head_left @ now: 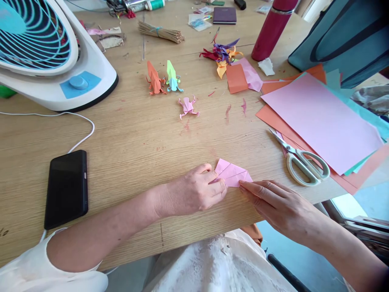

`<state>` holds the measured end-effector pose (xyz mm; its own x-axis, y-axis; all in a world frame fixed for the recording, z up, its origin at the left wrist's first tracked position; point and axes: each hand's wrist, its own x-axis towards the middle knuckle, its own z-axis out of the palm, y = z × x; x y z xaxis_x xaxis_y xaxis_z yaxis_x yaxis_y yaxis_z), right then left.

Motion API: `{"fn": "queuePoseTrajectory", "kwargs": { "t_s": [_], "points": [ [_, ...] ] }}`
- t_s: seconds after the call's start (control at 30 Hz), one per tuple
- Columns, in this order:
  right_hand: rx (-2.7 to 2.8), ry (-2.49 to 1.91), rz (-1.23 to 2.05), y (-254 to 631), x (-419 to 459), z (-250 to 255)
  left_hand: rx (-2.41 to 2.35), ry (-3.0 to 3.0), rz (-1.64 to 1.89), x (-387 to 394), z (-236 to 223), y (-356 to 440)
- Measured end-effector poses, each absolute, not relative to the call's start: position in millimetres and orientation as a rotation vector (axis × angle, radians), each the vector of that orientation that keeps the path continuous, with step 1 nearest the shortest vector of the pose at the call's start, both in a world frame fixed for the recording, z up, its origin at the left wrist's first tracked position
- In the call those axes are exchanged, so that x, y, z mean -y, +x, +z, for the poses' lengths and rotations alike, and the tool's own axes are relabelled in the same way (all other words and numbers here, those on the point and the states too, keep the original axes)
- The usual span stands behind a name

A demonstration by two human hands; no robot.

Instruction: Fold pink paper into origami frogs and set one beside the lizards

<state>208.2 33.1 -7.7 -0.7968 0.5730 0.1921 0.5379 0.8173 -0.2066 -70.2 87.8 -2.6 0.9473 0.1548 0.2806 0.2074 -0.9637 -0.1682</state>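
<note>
A small folded piece of pink paper with visible creases lies near the table's front edge. My left hand is closed on its left end, the fingers curled and the thumb against the paper. At its right corner, my right hand holds the paper with fingers close together and tips pressed on it; the thumb is mostly hidden. Beyond the hands sits a pink origami frog. Farther back stand an orange origami figure and a green and blue one.
White-handled scissors lie right of my hands, beside stacked coloured paper. A phone with a white cable and a fan occupy the left. A red bottle, a bundle of sticks and folded paper pieces are farther back.
</note>
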Motion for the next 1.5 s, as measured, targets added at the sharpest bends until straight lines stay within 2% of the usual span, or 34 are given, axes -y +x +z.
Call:
{"fn": "queuePoseTrajectory", "kwargs": {
  "t_s": [0.6,1.0,1.5],
  "points": [
    [2.763,-0.859,0.111,206,-39,-14,0.351,-2.901,-0.395,-86,-4,-61],
    [2.843,-0.816,0.094,209,-44,-12,0.234,-3.023,-0.314,-98,-5,-89],
    [2.804,-0.821,0.190,213,-45,-18,0.090,-2.994,-0.638,-102,-13,-96]
  ]
}}
